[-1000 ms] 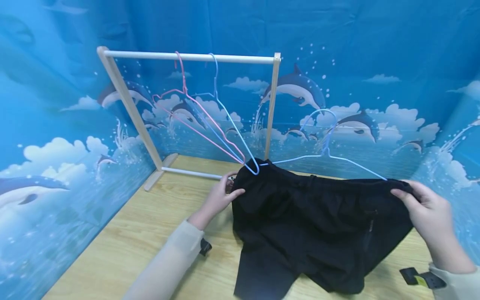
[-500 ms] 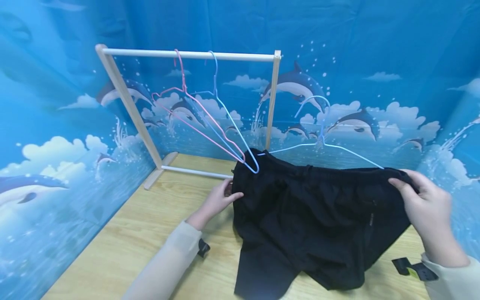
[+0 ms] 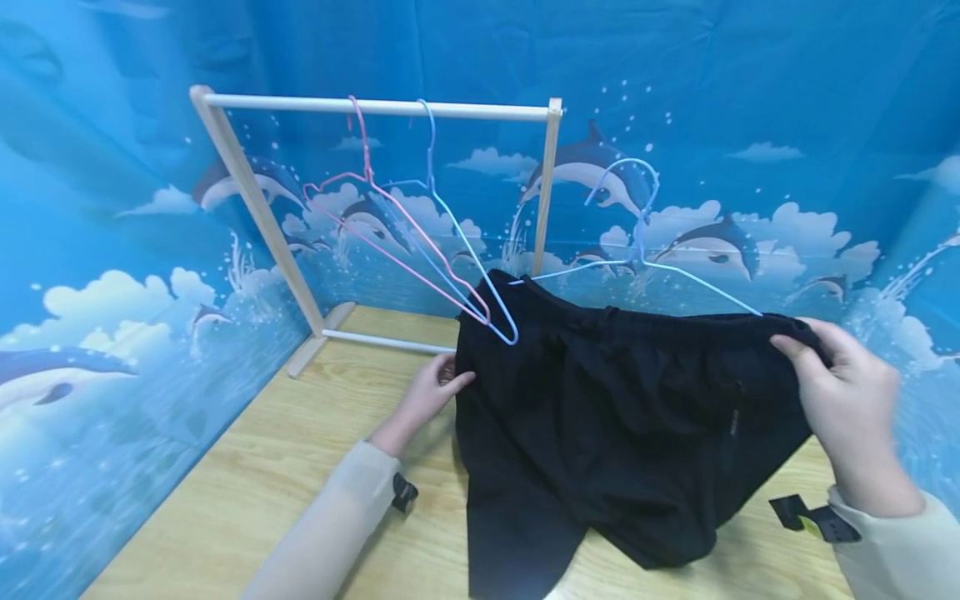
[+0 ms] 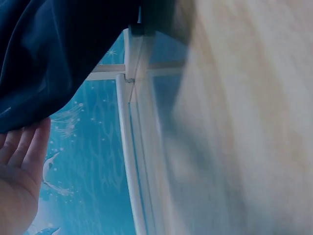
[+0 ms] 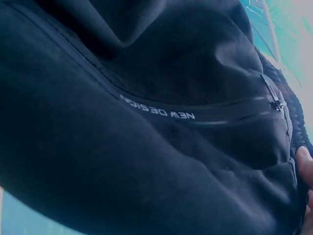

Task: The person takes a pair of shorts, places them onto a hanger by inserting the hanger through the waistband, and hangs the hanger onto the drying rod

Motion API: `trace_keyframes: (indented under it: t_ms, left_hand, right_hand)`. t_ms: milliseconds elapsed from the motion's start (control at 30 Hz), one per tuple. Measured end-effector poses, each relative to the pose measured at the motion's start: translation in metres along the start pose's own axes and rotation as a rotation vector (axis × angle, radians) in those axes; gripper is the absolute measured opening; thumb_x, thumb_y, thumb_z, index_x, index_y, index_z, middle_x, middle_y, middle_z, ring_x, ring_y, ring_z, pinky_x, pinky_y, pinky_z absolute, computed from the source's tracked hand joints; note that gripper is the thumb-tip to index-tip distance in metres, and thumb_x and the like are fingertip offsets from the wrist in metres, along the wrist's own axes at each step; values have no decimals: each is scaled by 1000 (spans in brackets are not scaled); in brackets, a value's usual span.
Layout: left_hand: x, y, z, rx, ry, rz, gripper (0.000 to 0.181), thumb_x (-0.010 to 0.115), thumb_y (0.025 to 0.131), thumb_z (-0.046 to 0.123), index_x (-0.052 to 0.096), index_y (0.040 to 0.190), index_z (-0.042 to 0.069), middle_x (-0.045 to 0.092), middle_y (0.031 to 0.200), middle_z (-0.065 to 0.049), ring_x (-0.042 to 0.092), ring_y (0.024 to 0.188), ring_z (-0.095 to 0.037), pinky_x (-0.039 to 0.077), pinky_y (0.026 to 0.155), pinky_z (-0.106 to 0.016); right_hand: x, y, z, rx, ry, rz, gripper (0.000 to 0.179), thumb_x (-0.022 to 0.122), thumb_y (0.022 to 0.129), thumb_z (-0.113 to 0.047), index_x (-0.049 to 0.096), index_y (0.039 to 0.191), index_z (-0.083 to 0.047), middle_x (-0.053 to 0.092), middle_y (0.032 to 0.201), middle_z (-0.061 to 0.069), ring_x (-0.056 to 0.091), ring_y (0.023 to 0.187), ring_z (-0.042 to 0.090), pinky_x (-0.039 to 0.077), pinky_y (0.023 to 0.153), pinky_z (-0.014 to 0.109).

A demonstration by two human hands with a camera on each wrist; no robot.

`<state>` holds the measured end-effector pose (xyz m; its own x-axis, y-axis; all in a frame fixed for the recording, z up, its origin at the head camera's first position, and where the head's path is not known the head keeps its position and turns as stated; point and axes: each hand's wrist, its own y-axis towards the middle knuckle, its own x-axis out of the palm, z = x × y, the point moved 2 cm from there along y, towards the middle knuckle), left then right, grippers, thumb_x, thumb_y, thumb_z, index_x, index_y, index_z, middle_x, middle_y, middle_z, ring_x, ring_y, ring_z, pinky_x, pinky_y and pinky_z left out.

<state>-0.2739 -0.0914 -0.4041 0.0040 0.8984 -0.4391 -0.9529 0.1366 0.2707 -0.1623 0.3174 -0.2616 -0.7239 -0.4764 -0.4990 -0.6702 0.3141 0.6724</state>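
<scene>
A pair of black shorts is spread above the table in the head view, a blue wire hanger sitting in its waistband with the hook upward. My right hand pinches the waistband's right end, thumb in front. At the left side edge, my left hand holds the cloth with its thumb in front; the fingertips go out of sight behind it. In the left wrist view, the fingers reach up to the dark cloth. Lettering and a zipper show on the shorts in the right wrist view.
A wooden rack with a white top rail stands at the back left. From it hang a pink hanger and another blue hanger, whose lower corners overlap the shorts' left top. Underneath is a wood-grain table; a dolphin-printed backdrop surrounds it.
The shorts and their hanger have risen and shifted slightly left. My right hand has moved up and left with them; my left hand has moved a little left and keeps to the side edge.
</scene>
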Motion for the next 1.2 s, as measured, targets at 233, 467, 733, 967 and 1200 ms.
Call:
trace_keyframes:
  t_ms: [233,467,733,967,1200]
  left_hand:
    - [-7,6,7,7,31,89,36,69,90,19,61,115,-6,70,100,-22,68,93,-33,55,84,-43]
    - [-13,14,13,20,70,128,33,69,90,20,63,112,-4,70,98,-21,68,90,-32,56,81,-42]
    - [-17,26,18,34,107,157,35,67,91,21,61,112,-7,69,98,-24,67,90,-34,55,81,-44]
    - [-25,34,22,47,103,181,34,65,92,19,60,114,-6,68,101,-25,67,92,-36,55,82,-45]
    - [-32,39,23,20,146,179,36,63,94,23,59,117,-4,67,106,-24,66,97,-35,54,86,-46]
  right_hand:
    - [0,6,-14,-108,55,56,24,68,91,-16,71,106,2,65,84,-23,29,47,-10,22,47,13]
    - [2,11,-25,-172,81,102,22,71,88,-9,71,106,4,73,90,4,25,46,-12,19,47,12]
    - [4,15,-44,-279,92,179,20,72,84,0,70,101,10,67,89,33,18,44,-12,14,47,11]
    - [5,22,-59,-298,107,207,19,70,86,-2,70,101,11,68,90,33,23,52,-19,17,52,6]
    - [11,30,-63,-291,115,221,22,69,89,-8,71,102,9,69,93,31,28,63,-27,21,59,3]
